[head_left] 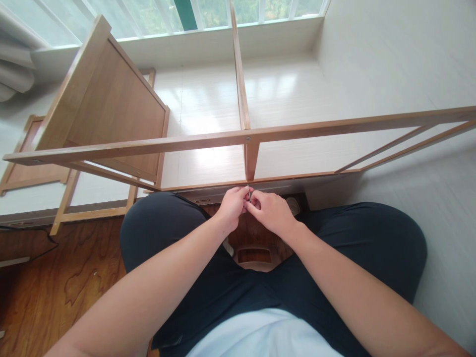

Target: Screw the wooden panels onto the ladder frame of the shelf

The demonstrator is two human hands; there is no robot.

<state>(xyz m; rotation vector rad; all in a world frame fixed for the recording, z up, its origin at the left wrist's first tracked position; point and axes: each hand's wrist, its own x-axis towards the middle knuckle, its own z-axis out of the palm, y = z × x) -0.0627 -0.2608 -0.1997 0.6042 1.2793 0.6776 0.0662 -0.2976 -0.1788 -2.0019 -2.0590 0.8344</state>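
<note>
My left hand (pixel 233 206) and my right hand (pixel 273 209) meet just below the lower rail (pixel 297 177) of a wooden frame. Fingers of both are closed in a pinch around a small, thin metal piece (pixel 249 193), perhaps a hex key or screw; its exact kind is too small to tell. Directly above it, a short upright board (pixel 252 159) joins the lower rail to the long front rail (pixel 178 143). A round metal fastener (pixel 248 139) shows in the front rail at that joint. From there, a crossbar (pixel 240 74) runs back towards the window.
At the left, a large wooden panel (pixel 119 99) stands attached to the frame. Behind it lies a smaller panelled piece (pixel 35 153) on the pale ledge (pixel 204 94). A white wall (pixel 401 54) closes off the right. Between my knees is a stool-like seat with a slot (pixel 255 255).
</note>
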